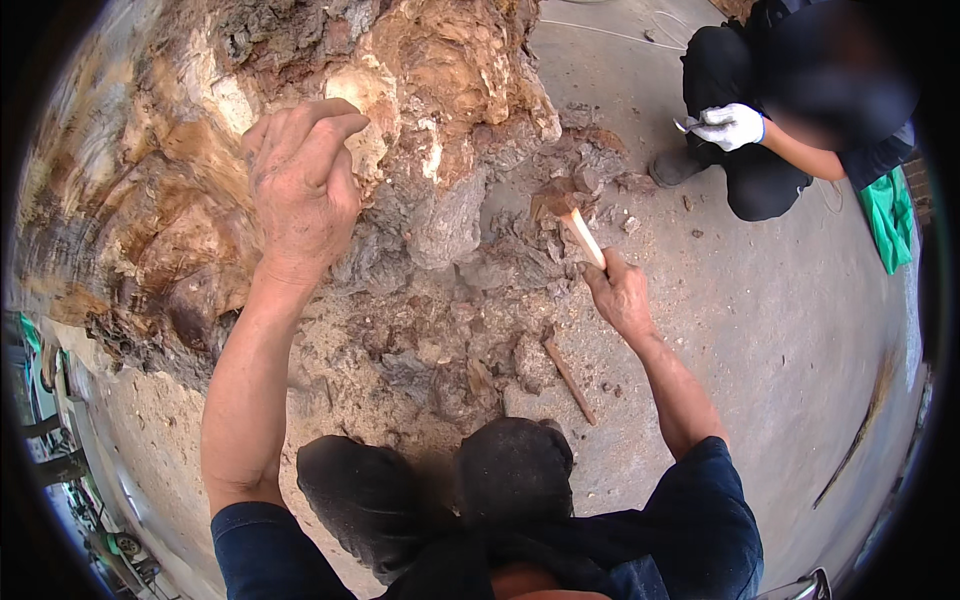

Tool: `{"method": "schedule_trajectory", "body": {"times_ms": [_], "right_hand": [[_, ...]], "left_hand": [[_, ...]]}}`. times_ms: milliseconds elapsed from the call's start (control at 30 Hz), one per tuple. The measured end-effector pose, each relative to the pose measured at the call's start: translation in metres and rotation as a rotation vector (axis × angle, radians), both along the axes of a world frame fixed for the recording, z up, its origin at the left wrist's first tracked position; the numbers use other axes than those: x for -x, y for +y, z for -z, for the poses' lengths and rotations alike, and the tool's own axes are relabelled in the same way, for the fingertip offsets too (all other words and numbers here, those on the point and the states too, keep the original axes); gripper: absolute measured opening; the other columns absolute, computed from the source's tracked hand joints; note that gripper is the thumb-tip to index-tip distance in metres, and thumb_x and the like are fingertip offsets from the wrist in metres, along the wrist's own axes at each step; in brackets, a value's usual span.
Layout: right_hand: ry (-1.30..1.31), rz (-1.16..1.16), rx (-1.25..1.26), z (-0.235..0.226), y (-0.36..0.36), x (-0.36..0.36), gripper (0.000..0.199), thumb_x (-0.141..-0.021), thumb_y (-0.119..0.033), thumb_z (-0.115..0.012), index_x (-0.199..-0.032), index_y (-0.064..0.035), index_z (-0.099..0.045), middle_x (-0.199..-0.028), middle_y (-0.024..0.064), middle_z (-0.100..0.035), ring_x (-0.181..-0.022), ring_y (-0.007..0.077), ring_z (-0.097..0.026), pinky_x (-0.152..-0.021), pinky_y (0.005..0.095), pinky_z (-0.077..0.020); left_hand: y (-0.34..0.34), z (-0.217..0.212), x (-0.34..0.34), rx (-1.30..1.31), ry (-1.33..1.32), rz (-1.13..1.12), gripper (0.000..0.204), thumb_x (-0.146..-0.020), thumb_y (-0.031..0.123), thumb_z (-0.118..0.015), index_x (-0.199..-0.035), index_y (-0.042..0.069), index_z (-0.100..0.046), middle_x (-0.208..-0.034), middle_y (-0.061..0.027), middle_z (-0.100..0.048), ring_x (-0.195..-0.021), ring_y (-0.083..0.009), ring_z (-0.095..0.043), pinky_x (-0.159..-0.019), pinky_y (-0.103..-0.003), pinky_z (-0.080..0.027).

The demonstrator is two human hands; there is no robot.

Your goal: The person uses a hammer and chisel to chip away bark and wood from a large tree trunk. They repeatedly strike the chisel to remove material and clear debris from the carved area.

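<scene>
A huge, rough piece of tree trunk (190,190) with brown and pale wood and grey bark fills the upper left. Over its pale patch is my left hand (305,180), with fingers curled closed; whatever they hold, if anything, is hidden. My right hand (622,295) grips the light wooden handle of a hammer (582,238). The hammer's rusty brown head points away from me, above bark pieces to the right of the trunk. Below it on the floor lies a thin rust-brown rod (570,382), touched by neither hand.
Broken bark (400,360) and wood dust cover the concrete floor (760,330) before my knees. At the upper right a person crouches, a white glove (730,127) holding a small metal tool. A green cloth (888,220) and a long thin stick (860,430) are at the right.
</scene>
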State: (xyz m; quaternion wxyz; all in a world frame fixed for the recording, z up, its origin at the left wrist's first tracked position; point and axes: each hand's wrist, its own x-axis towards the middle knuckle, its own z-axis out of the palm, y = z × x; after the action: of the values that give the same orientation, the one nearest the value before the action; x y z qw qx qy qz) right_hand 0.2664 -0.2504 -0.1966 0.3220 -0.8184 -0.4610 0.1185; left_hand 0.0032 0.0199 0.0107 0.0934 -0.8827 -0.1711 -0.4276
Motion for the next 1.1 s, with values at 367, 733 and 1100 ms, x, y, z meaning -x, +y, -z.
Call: {"method": "schedule_trajectory", "body": {"times_ms": [367,733,1100], "right_hand": [[0.657,0.097,-0.368,-0.046,0.100,0.085,0.025,-0.104,-0.024,-0.064,-0.096,-0.0011,-0.057,-0.067,0.0067,-0.062,-0.057,0.0119,-0.055,-0.048,0.0342,-0.0414],[0.350,0.122,-0.242,-0.067,0.092,0.105,0.025,-0.100,-0.015,-0.063,-0.089,0.0057,-0.055,-0.063,0.0287,-0.063,-0.056,0.0442,-0.067,-0.049,0.0515,-0.0487],[0.171,-0.116,-0.026,-0.106,0.085,0.054,0.022,-0.100,-0.013,-0.061,-0.093,0.0076,-0.058,-0.066,0.0240,-0.067,-0.050,0.0323,-0.066,-0.044,0.0466,-0.0486]], "left_hand": [[0.000,0.002,-0.002,0.012,0.000,0.008,0.024,-0.087,-0.007,-0.060,-0.097,0.009,-0.074,-0.101,-0.0006,-0.074,-0.090,-0.0158,-0.064,-0.092,-0.032,-0.040],[-0.006,0.001,-0.002,0.011,-0.012,-0.032,0.023,-0.087,-0.008,-0.059,-0.095,0.009,-0.074,-0.100,-0.0007,-0.074,-0.091,-0.0177,-0.065,-0.092,-0.035,-0.041],[-0.001,0.002,0.002,-0.015,-0.025,-0.012,0.024,-0.084,-0.008,-0.060,-0.094,0.010,-0.072,-0.099,-0.0010,-0.073,-0.092,-0.0191,-0.066,-0.094,-0.035,-0.042]]}}
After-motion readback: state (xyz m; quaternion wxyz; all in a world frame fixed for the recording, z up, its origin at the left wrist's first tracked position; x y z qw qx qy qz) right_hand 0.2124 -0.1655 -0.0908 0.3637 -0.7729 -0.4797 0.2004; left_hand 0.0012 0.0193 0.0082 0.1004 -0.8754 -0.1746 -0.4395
